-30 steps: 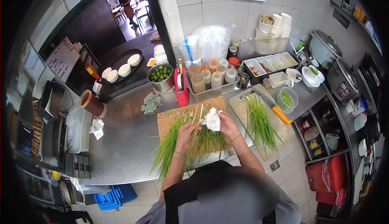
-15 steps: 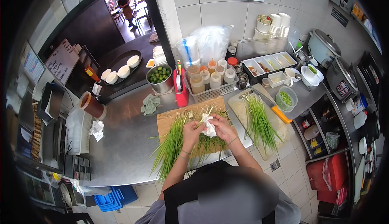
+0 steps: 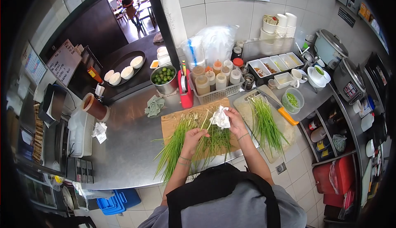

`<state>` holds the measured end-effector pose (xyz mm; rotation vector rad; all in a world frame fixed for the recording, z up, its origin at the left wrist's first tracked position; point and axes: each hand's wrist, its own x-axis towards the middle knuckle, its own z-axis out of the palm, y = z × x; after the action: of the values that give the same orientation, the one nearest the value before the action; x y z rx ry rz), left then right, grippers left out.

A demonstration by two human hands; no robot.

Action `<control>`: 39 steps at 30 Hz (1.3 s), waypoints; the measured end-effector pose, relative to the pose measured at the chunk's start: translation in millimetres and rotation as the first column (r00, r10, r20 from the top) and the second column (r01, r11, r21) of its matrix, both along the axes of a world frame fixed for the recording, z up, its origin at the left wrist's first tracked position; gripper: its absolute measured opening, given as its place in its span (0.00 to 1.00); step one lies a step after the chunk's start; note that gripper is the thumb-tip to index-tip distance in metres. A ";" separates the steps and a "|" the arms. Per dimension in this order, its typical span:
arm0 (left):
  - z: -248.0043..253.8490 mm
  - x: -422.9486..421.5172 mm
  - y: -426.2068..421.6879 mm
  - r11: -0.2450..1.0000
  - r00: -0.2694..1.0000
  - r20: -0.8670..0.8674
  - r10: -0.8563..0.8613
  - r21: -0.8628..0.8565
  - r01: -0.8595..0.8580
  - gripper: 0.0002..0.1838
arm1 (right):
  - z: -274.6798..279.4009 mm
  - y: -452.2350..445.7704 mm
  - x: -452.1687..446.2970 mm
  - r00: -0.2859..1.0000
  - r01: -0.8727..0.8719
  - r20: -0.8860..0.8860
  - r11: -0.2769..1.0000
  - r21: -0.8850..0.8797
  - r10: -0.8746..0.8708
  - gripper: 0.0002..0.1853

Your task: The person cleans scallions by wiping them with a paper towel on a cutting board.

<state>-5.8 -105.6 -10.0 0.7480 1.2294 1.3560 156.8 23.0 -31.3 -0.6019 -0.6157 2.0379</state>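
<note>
My left hand (image 3: 192, 140) is closed in a pinch around spring onion stalks (image 3: 206, 121), their pale ends pointing up. In my right hand (image 3: 236, 123) is a crumpled white paper towel (image 3: 221, 118), gripped beside the tips of those stalks. Whether towel and stalks touch, I cannot tell. Below both hands, brown paper (image 3: 168, 123) bears loose spring onions (image 3: 177, 139), thickest on the left, with their green ends hanging over the counter edge. Another bunch of spring onions (image 3: 264, 123) lies to the right on a white cutting board (image 3: 284, 137), alongside a knife with an orange handle (image 3: 288, 116).
Behind the paper stand a basket of squeeze bottles (image 3: 216, 94), a red tape dispenser (image 3: 185, 90) and a pot of green limes (image 3: 164, 81). A tub of chopped greens (image 3: 292, 100) sits beyond the board. A green cloth (image 3: 154, 106) lies on the steel counter (image 3: 123, 145).
My hands have moved apart. The right hand has lifted the paper towel up and to the right, while the left hand has shifted slightly down with the stalks.
</note>
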 end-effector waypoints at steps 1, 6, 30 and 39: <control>-2.6 -1.8 0.5 1.000 1.000 -0.001 -0.001 -0.007 0.001 0.05 | -1.9 -1.4 -1.3 0.999 -0.045 -0.006 0.999 -0.004 0.045 0.10; -6.4 0.5 6.6 1.000 1.000 0.013 -0.010 0.003 0.010 0.06 | -7.1 -16.3 -11.7 0.977 -0.213 -0.019 0.977 -0.010 0.213 0.12; 5.5 3.0 6.9 0.986 0.979 -0.140 0.146 0.099 -0.132 0.05 | -3.8 -12.9 -3.4 0.976 -0.053 0.215 0.993 0.107 0.028 0.10; -17.0 -3.7 27.4 0.966 0.909 -0.360 0.209 0.223 -0.134 0.07 | 1.5 -31.2 -22.3 0.949 -0.209 0.276 0.962 0.175 0.156 0.05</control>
<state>-9.6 -78.2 -27.1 1.1015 1.5103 1.5379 134.5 -8.2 -29.8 -0.7181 -1.0564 2.0490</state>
